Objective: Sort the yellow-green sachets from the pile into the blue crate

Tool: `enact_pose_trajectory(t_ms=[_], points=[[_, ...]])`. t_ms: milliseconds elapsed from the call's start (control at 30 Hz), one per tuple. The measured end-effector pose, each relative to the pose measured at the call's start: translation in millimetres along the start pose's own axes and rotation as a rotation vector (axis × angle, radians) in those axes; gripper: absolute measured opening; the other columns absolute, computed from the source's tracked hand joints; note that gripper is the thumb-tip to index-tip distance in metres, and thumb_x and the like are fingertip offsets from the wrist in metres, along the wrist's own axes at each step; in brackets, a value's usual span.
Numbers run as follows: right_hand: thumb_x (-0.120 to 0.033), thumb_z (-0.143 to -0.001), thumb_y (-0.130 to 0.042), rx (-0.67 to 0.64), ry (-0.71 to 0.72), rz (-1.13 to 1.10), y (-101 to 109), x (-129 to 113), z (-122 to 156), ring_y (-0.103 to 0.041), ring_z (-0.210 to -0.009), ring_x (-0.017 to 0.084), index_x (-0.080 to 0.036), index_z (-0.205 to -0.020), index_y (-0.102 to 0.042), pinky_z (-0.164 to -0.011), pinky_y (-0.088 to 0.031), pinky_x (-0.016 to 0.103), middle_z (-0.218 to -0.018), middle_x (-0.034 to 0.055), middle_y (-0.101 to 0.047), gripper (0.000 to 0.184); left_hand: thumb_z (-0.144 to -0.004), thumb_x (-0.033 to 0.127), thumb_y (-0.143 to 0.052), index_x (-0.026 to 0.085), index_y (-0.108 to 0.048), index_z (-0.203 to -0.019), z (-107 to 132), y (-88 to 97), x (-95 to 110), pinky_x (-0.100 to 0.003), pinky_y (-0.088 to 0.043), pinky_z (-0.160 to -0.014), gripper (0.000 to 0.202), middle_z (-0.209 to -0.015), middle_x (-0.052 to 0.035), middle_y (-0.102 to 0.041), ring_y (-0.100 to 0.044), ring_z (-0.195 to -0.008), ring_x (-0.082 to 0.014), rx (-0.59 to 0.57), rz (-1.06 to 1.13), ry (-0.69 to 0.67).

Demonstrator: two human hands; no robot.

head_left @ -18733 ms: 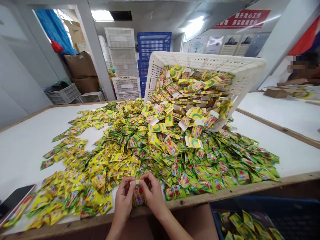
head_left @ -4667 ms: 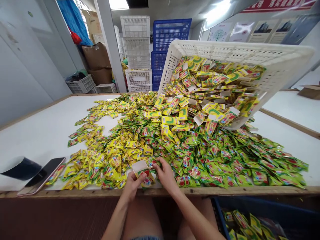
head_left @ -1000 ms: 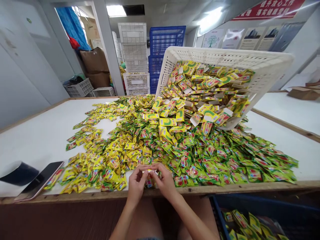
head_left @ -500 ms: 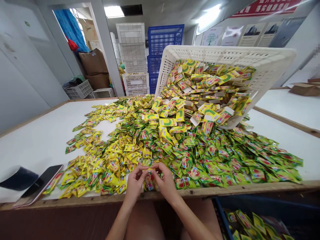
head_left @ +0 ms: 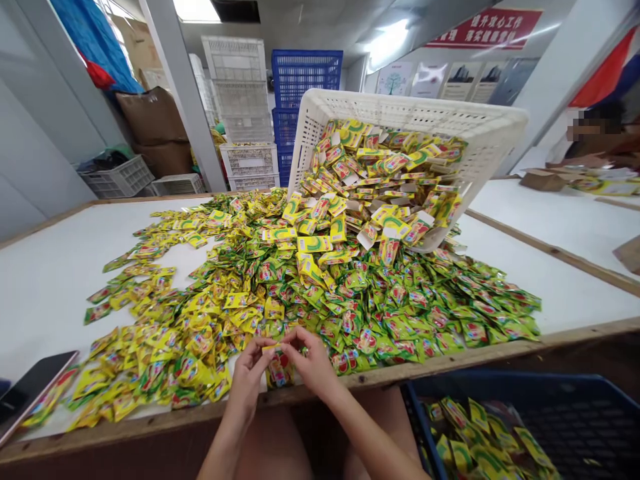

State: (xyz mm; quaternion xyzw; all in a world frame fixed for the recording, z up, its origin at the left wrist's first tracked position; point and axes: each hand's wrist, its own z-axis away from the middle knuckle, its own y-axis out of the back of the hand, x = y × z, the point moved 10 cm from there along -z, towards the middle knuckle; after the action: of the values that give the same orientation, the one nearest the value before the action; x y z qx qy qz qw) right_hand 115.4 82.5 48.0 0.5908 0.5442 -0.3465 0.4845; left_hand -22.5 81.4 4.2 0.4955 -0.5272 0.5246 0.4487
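At the table's front edge stands a small printed box [head_left: 280, 369], yellow along its top with a red and green picture on the front. My left hand [head_left: 250, 367] pinches its upper left edge between thumb and fingers. Closed on its upper right corner is my right hand [head_left: 309, 359]. The fingertips partly cover the top of the box. To the left of my hands lie heaped yellow sachets [head_left: 200, 340]; green sachets [head_left: 400, 327] are piled to the right. Behind them a tipped white basket [head_left: 493, 143] spills flat yellow cartons [head_left: 315, 243].
A phone [head_left: 37, 390] lies at the left front. Below the table on the right, a blue crate [head_left: 550, 387] holds several filled boxes. A wooden strip [head_left: 555, 252] divides the table at right. White crates [head_left: 240, 93] and blue crates [head_left: 307, 77] are stacked behind.
The view has turned to the right, so another person now shows at the far right and more of the blue crate is visible. Both hands stay at the top of the box.
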Motion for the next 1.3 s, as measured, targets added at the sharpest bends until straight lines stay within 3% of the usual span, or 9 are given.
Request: enact_pose_trajectory(t_ms=[100, 233, 433, 633, 800, 1067, 1133, 1200, 1300], points=[[-0.021, -0.082, -0.051, -0.002, 0.131, 0.149, 0.5, -3.2, 10.2, -0.055, -0.084, 0.017, -0.020, -0.087, -0.060, -0.075, -0.042, 0.028, -0.085, 0.0033, -0.061, 0.010, -0.072, 0.028, -0.064, 0.019, -0.066, -0.083, 3.7, 4.0, 6.0, -0.027, -0.043, -0.078, 0.015, -0.083, -0.0029, -0.064, -0.057, -0.084, -0.0177, 0.005, -0.116, -0.095], [-0.021, -0.083, -0.050, -0.022, 0.155, 0.162, -3.4, 5.1, 20.3, -0.056, -0.086, 0.017, -0.022, -0.094, -0.059, -0.076, -0.043, 0.029, -0.088, 0.0042, -0.062, 0.013, -0.073, 0.027, -0.062, 0.020, -0.069, -0.084, 10.8, 4.3, 14.5, -0.030, -0.041, -0.085, 0.015, -0.088, -0.0048, -0.066, -0.057, -0.089, -0.0197, -0.012, -0.279, -0.188], [-0.021, -0.083, -0.050, -0.024, 0.091, 0.111, -6.1, 11.3, 22.1, -0.056, -0.090, 0.016, -0.023, -0.113, -0.050, -0.078, -0.045, 0.027, -0.107, 0.0044, -0.058, 0.030, -0.075, 0.029, -0.060, 0.023, -0.049, -0.121, 16.8, 2.7, 7.1, -0.032, -0.046, -0.083, 0.047, -0.105, -0.0061, -0.063, -0.060, -0.090, -0.0182, 0.008, -0.228, -0.108], [-0.022, -0.083, -0.049, -0.014, 0.088, 0.095, -5.8, 7.0, 20.6, -0.058, -0.084, 0.015, -0.022, -0.098, -0.058, -0.073, -0.045, 0.025, -0.092, 0.0025, -0.062, 0.017, -0.076, 0.032, -0.058, 0.019, -0.064, -0.097, 17.3, 1.5, 6.6, -0.033, -0.048, -0.083, 0.026, -0.099, -0.0070, -0.066, -0.061, -0.093, -0.0213, -0.018, -0.309, -0.149], [-0.011, -0.079, -0.047, -0.067, 0.052, 0.144, -10.6, 5.4, 23.0, -0.056, -0.091, 0.017, -0.023, -0.112, -0.051, -0.078, -0.045, 0.029, -0.104, 0.0040, -0.060, 0.035, -0.073, 0.030, -0.061, 0.021, -0.048, -0.117, 14.5, -5.0, -0.2, -0.035, -0.045, -0.089, 0.046, -0.120, -0.0089, -0.057, -0.056, -0.106, -0.0230, -0.104, -0.356, -0.134], [-0.009, -0.079, -0.044, 0.021, 0.051, 0.120, -9.6, 0.5, 25.1, -0.055, -0.096, 0.017, -0.023, -0.111, -0.051, -0.083, -0.045, 0.029, -0.105, 0.0038, -0.059, 0.035, -0.076, 0.029, -0.058, 0.022, -0.039, -0.117, 15.4, -12.5, 0.7, -0.040, -0.041, -0.092, 0.045, -0.109, -0.0077, -0.058, -0.058, -0.101, -0.0216, -0.133, -0.349, -0.148], [-0.012, -0.083, -0.041, 0.120, 0.067, 0.127, 3.0, -3.4, 31.4, -0.053, -0.101, 0.017, -0.023, -0.113, -0.049, -0.086, -0.044, 0.029, -0.110, 0.0047, -0.057, 0.033, -0.074, 0.027, -0.060, 0.023, -0.032, -0.125, 17.3, -11.5, 7.0, -0.041, -0.038, -0.096, 0.058, -0.110, -0.0078, -0.057, -0.055, -0.104, -0.0216, -0.125, -0.361, -0.199], [-0.016, -0.087, -0.037, 0.263, 0.079, 0.185, 33.4, -8.6, 45.9, -0.052, -0.104, 0.017, -0.023, -0.116, -0.047, -0.087, -0.043, 0.030, -0.113, 0.0058, -0.055, 0.031, -0.074, 0.027, -0.061, 0.023, -0.027, -0.129, 18.3, -9.6, 9.8, -0.042, -0.036, -0.098, 0.064, -0.108, -0.0083, -0.057, -0.054, -0.106, -0.0218, -0.129, -0.359, -0.218], [-0.022, -0.087, -0.038, 0.534, 0.111, 0.422, 115.3, -25.6, 86.5, -0.053, -0.101, 0.020, -0.021, -0.117, -0.046, -0.084, -0.043, 0.033, -0.110, 0.0079, -0.056, 0.030, -0.078, 0.028, -0.056, 0.021, -0.035, -0.124, 18.3, -10.2, 5.4, -0.041, -0.040, -0.094, 0.051, -0.102, -0.0081, -0.059, -0.056, -0.102, -0.0213, -0.181, -0.365, -0.175]])
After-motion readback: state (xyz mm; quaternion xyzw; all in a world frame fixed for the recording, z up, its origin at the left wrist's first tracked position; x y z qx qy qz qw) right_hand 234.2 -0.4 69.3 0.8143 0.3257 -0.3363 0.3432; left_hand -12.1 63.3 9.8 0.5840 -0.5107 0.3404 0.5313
